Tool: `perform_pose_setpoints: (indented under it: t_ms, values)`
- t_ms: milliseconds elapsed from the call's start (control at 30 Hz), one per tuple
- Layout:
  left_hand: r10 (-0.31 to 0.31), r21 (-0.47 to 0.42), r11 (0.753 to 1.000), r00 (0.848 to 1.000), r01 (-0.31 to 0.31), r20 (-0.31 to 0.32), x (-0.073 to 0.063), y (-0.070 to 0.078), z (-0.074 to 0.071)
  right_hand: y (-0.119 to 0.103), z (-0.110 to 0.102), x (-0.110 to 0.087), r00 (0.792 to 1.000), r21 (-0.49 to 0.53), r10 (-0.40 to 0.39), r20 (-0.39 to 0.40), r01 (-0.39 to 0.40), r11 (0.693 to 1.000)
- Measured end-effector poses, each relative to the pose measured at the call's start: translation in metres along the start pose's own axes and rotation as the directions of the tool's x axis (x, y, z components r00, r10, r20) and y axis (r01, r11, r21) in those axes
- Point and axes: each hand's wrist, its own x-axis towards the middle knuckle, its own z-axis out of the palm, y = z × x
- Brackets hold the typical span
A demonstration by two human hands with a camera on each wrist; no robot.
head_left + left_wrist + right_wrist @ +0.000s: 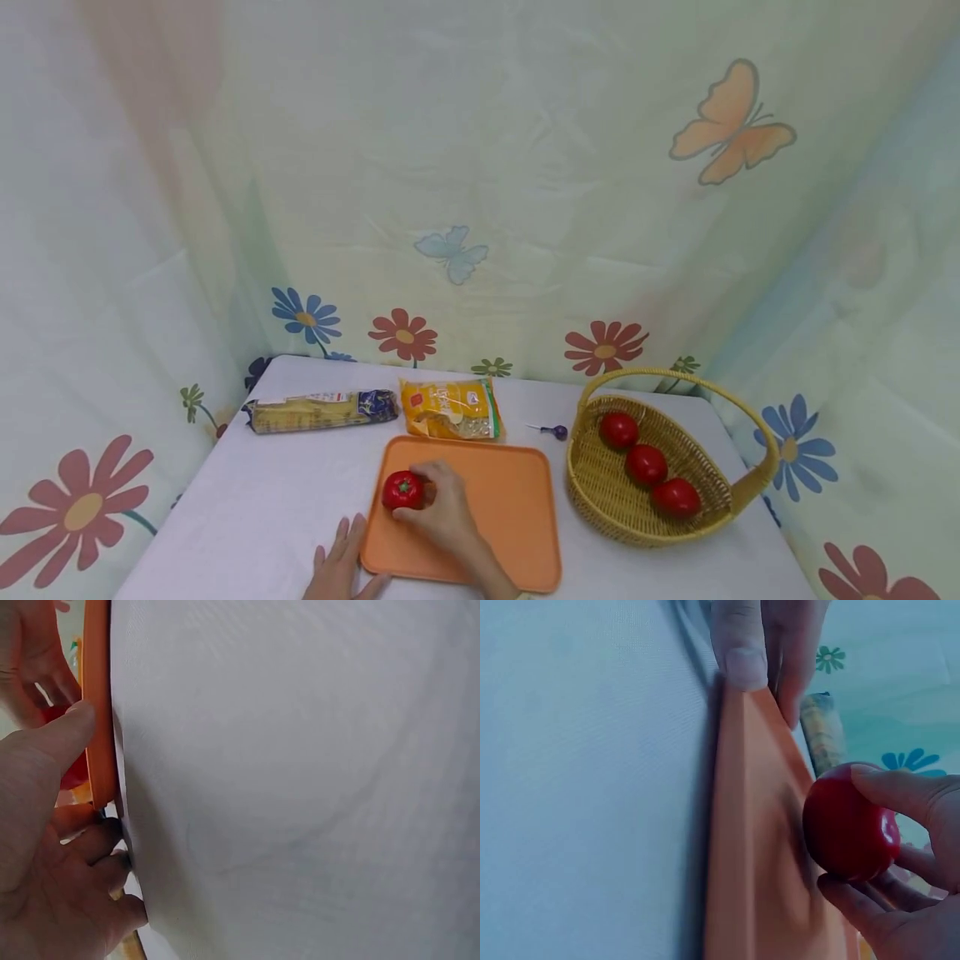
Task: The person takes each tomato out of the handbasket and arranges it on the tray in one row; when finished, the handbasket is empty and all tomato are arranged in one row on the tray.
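Observation:
My right hand point(442, 508) grips a red tomato point(403, 490) with a green stem top, thumb on one side and fingers on the other. The tomato is over the left part of an orange tray point(502, 508); in the right wrist view, the tomato point(849, 823) shows round and glossy. At the tray's near left corner lies my left hand point(339, 562), fingers extended along the outer edge. Its thumb point(71, 731) touches the tray's rim point(100, 742) in the left wrist view.
A wicker basket point(600, 492) with a tall handle stands right of the tray, three red tomatoes point(647, 465) inside. Behind the tray lie a long noodle pack point(318, 412), a yellow food bag point(452, 408) and a purple lollipop point(558, 432). Patterned cloth point(480, 167) surrounds the table.

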Motion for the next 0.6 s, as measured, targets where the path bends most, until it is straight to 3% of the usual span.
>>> perform_pose_setpoints:
  t_ms: [433,600]
  values:
    - [0.060,0.004,0.998,0.998,-0.060,-0.015,-0.002,0.002,-0.001,0.010,0.013,-0.001,1.000,0.043,0.002,0.012,-0.002,0.999]
    - [0.046,0.021,0.999,0.999,-0.045,-0.021,-0.001,-0.001,0.001,0.010,0.015,0.000,0.999,0.076,-0.009,0.035,0.006,0.997]
